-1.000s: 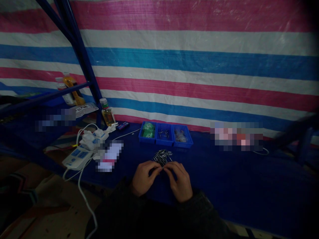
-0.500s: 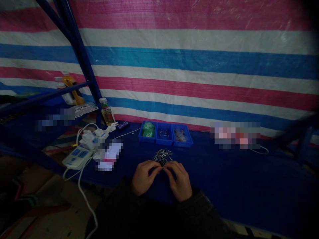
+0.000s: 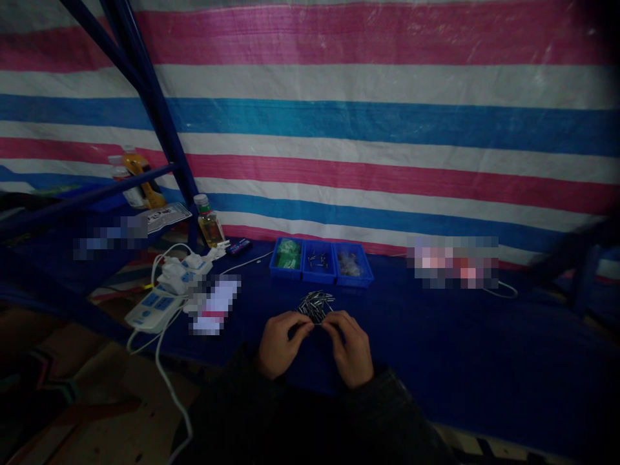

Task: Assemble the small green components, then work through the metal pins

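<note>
a big striped sheet point(image 3: 339, 116) hangs behind our blue table point(image 3: 460, 349), and the light is dim. we have a thin little piece point(image 3: 318, 323) right in the gap between our two hands, and its long way runs side to side, from one hand to the other. it is about as near to our left hand point(image 3: 283, 342) as to our right hand point(image 3: 349, 349). the thumb and finger of each hand are pinched together, one pair at each end of it, but the tips are too small for us to see well. just past them lies a heap of shiny thin pins point(image 3: 314, 302), pointing all ways. farther back, three small blue trays point(image 3: 318, 278) sit side by side
</note>
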Available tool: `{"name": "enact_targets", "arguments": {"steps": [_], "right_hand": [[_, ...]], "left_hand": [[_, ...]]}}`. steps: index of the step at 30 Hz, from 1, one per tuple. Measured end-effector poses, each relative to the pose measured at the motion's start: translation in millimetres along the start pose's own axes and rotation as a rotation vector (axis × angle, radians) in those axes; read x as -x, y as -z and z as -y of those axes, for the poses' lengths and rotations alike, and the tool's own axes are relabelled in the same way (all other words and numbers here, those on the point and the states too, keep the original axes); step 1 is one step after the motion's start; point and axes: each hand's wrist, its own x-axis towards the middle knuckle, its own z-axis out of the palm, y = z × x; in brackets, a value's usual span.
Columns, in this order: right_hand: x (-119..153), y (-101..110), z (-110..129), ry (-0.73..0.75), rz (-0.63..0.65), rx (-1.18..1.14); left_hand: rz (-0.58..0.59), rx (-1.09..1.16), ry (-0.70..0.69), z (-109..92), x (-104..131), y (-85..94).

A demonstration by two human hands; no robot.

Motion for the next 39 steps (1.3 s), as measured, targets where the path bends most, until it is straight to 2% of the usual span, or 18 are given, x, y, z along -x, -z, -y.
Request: {"name": "enact_targets", "arguments": {"steps": [4,8,11,16,21,25,29,35,39], "right_hand": [[-10.2,3.9,-1.6,0.072,0.034,0.06],[-31.0,12.9,-6.1,0.205,0.13,0.13],[-43.5,17.4,-10.1,0.207,0.182,0.14],[-63.4,13.1,-15.9,0.087,0.06,0.125],[-109.6,2.4,-24.7,-0.032,-0.13,0.17],[-131.2,-0.5,-41.2,-0.004,-0.112,0.247],[-114.9,8.9,-56.1,-0.06,-0.122,0.247],[-58.9,28.0,-58.2,-0.043,0.118,0.19],[-35.8,25.6,-59.7,-0.117,0.195,0.262]], "left_hand": [[-0.042,0.006,0.02,0.4,-1.4,0.4],[-0.088,0.033,0.057,1.9,-2.2,0.5],[-0.129,0.055,0.087,3.3,-2.4,1.7],[-0.148,0.06,0.098,3.8,-2.6,3.6],[-0.141,0.069,0.099,2.6,-2.7,2.5],[-0.128,0.079,0.084,3.3,-2.4,2.0],[-0.121,0.084,0.076,4.3,-1.9,2.8],[-0.113,0.098,0.084,3.2,-3.2,2.6],[-0.126,0.098,0.091,4.1,-4.2,0.1]]}}
